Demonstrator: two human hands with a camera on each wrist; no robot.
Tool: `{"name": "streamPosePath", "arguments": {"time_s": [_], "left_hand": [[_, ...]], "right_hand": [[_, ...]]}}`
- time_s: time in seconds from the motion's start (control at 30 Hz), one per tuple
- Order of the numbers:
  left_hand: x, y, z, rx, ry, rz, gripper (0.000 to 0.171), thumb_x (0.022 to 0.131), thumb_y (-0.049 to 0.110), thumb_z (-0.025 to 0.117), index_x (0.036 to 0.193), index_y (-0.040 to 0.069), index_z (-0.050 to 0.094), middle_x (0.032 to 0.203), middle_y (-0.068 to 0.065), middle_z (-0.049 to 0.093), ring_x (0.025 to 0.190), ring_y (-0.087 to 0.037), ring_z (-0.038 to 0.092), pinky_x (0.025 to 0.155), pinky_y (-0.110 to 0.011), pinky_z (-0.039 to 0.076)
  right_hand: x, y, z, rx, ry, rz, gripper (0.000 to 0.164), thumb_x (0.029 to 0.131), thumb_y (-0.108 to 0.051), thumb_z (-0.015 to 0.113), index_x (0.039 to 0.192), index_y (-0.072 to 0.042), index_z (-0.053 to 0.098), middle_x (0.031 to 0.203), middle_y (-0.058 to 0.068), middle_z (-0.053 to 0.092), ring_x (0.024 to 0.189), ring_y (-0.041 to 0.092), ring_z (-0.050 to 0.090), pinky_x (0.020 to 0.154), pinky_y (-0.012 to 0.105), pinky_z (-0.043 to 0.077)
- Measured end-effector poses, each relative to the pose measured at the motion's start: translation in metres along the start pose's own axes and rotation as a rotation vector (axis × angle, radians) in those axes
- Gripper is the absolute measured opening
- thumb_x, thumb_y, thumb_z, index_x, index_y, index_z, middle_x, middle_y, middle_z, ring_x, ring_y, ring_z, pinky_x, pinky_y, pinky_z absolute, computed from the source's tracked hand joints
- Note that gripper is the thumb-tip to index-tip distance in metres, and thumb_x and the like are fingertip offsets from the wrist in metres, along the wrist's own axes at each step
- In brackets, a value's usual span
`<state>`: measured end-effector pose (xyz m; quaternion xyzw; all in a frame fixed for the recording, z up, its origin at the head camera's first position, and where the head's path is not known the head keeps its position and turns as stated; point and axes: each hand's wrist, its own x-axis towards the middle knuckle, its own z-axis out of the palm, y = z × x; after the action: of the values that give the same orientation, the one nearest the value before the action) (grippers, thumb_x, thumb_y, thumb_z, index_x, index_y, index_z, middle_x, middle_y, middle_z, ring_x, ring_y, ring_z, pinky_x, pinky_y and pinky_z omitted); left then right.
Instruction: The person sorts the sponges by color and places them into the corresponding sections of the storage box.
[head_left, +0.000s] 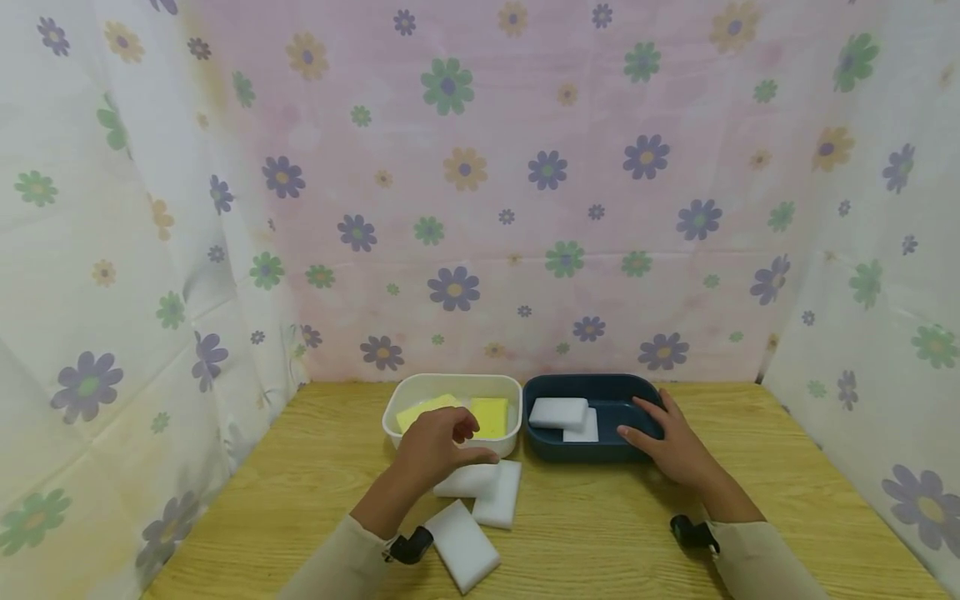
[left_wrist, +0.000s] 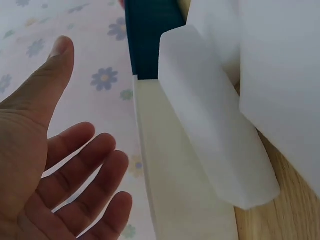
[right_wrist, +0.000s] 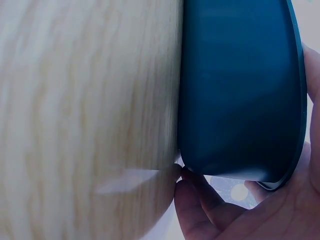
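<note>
My left hand [head_left: 435,446] hovers over the white sponges in front of the white container [head_left: 453,385]. Its fingers are loosely bent, with nothing between them and the thumb. Beneath it, one white sponge [head_left: 468,482] overlaps another white sponge [head_left: 501,500], and a third white sponge [head_left: 462,546] lies nearer on the table. My right hand [head_left: 675,446] grips the right end of the dark blue container [head_left: 585,452], thumb and a finger over its rim. In the right wrist view, other fingers [right_wrist: 192,202] reach the container's end wall low down.
Yellow sponges [head_left: 489,417] lie in the white container, partly behind the left hand. Two white sponges [head_left: 558,412] overlap in the dark blue container's left half. Both containers stand side by side on the wooden table [head_left: 600,533]. A flowered curtain [head_left: 525,208] encloses the back and sides.
</note>
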<state>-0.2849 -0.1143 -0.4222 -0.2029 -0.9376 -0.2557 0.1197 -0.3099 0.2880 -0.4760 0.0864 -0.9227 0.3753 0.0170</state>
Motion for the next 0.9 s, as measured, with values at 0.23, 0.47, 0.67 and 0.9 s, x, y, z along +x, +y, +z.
{"name": "streamPosePath", "arguments": {"time_s": [0.23,0.47,0.67,0.9], "left_hand": [[-0.019,-0.017,-0.010,-0.080,-0.056,-0.038,0.055,0.072,0.062,0.087,0.099,0.015,0.075,0.094,0.001,0.074,0.082,-0.010,0.066,0.073,-0.027,0.054],[-0.030,-0.023,-0.023,-0.077,-0.110,-0.068,0.051,0.074,0.061,0.086,0.096,0.017,0.074,0.095,0.002,0.073,0.082,-0.006,0.064,0.073,-0.028,0.054],[-0.032,-0.026,-0.027,-0.097,-0.207,-0.094,0.047,0.075,0.051,0.091,0.098,0.014,0.073,0.098,0.000,0.073,0.087,-0.013,0.066,0.074,-0.034,0.054],[-0.032,-0.038,-0.018,-0.100,-0.294,-0.119,0.046,0.070,0.032,0.097,0.100,0.008,0.071,0.094,-0.002,0.071,0.086,-0.016,0.066,0.077,-0.037,0.055]], "right_hand": [[0.001,0.000,0.000,-0.009,0.001,0.001,0.090,0.099,-0.064,0.058,0.164,-0.010,0.028,0.171,0.027,-0.010,0.150,0.064,0.007,0.108,0.084,0.022],[0.001,0.001,0.001,-0.013,-0.002,-0.001,0.090,0.099,-0.064,0.058,0.164,-0.010,0.029,0.171,0.027,-0.010,0.150,0.064,0.008,0.108,0.084,0.022],[0.001,0.001,0.001,-0.025,-0.003,0.002,0.088,0.100,-0.063,0.057,0.164,-0.010,0.029,0.170,0.028,-0.009,0.150,0.065,0.008,0.107,0.084,0.022],[0.002,0.001,0.003,-0.005,-0.002,-0.008,0.088,0.100,-0.062,0.058,0.164,-0.010,0.029,0.170,0.028,-0.010,0.150,0.064,0.007,0.108,0.084,0.021]]}}
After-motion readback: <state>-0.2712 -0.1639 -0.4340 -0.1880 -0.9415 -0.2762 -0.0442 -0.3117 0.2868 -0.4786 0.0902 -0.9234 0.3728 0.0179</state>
